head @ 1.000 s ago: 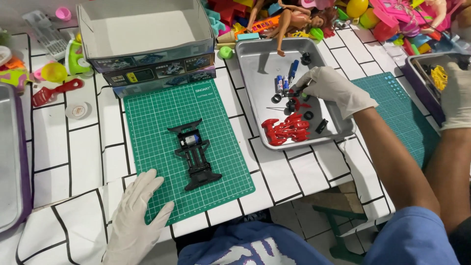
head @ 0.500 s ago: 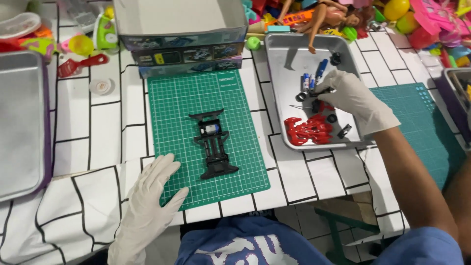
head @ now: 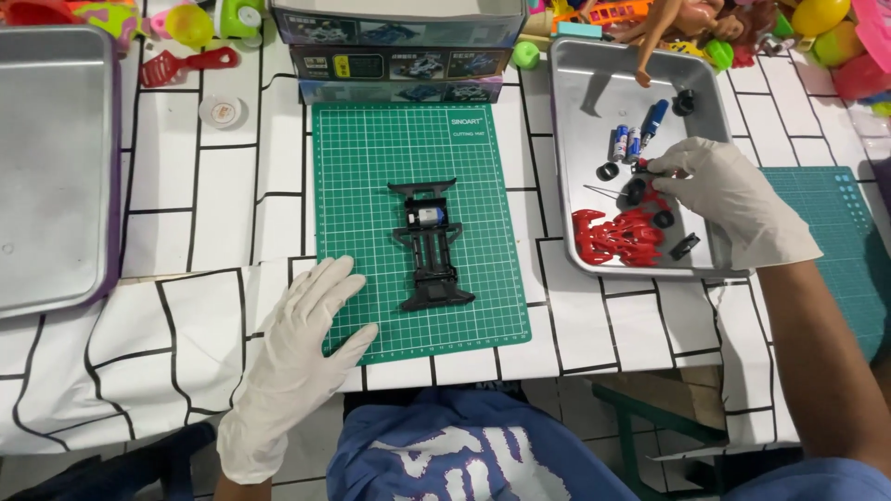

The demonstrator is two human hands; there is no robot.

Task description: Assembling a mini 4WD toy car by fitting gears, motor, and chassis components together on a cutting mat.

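Two gloved hands are being shown from above at a table covered in a white cloth with black lines. Nearest the viewer, at six o'clock, a blue shirt is being seen. At seven o'clock, the left hand (head: 295, 357) is being rested flat, fingers spread and released, on the lower left corner of a green cutting mat (head: 371, 186); half a second ago it was lying just off the mat's edge. At the mat's middle, a black toy car chassis (head: 432, 243) is being left untouched, apart from both hands.

At three o'clock, the right hand (head: 729, 204) is being held inside a metal tray (head: 580, 102), fingertips pinched around a small black wheel part (head: 640, 174) beside a red car body shell (head: 617, 237). Compared with a second ago, this hand has barely been shifted, so a part is judged as being picked out for the chassis. Loose black wheels and blue cylinders (head: 636, 139) are being seen scattered around it.

Farther off, at twelve o'clock, a cardboard kit box (head: 399, 42) is being seen just beyond the mat. At nine o'clock a second, bare metal tray (head: 56, 167) is lying. Bright plastic toys are being seen along the far edge.
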